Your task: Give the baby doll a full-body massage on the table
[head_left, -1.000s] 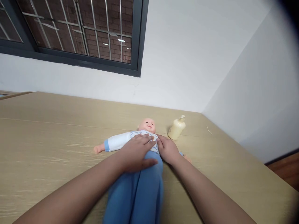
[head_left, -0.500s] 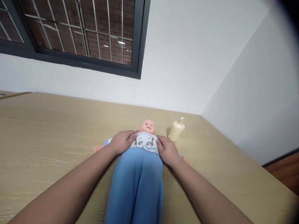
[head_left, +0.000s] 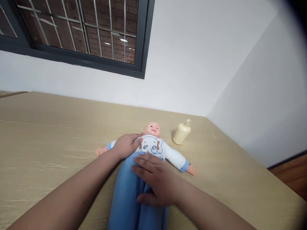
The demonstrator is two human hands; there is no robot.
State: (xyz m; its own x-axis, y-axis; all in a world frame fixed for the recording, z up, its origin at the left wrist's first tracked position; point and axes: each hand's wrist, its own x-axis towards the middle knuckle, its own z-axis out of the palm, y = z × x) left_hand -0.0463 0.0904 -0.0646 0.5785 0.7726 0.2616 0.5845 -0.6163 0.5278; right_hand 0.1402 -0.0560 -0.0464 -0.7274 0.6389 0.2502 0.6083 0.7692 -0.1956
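Note:
A baby doll (head_left: 152, 142) lies on its back, its head toward the wall. It wears a white top with an elephant face and long blue trousers (head_left: 124, 188). My left hand (head_left: 126, 146) holds the doll's side near its armpit, thumb on the chest and fingers along the flank. Over the upper trousers, just below the top's hem, is my right hand (head_left: 159, 179), palm down with fingers stretched and thumb apart. Whether its palm presses on the cloth I cannot tell. Both doll arms are spread outward; my left hand hides part of one.
The doll lies on a wood-toned tabletop (head_left: 59, 153). A cream pump bottle (head_left: 181, 133) stands right of the doll's head. Farther right is a thin pale strand (head_left: 213, 134). White walls (head_left: 182, 64) and a barred window (head_left: 96, 32) rise behind.
My right hand has left the doll's side and moved down and inward over the trousers, uncovering the doll's arm on the right. My left hand stays in place.

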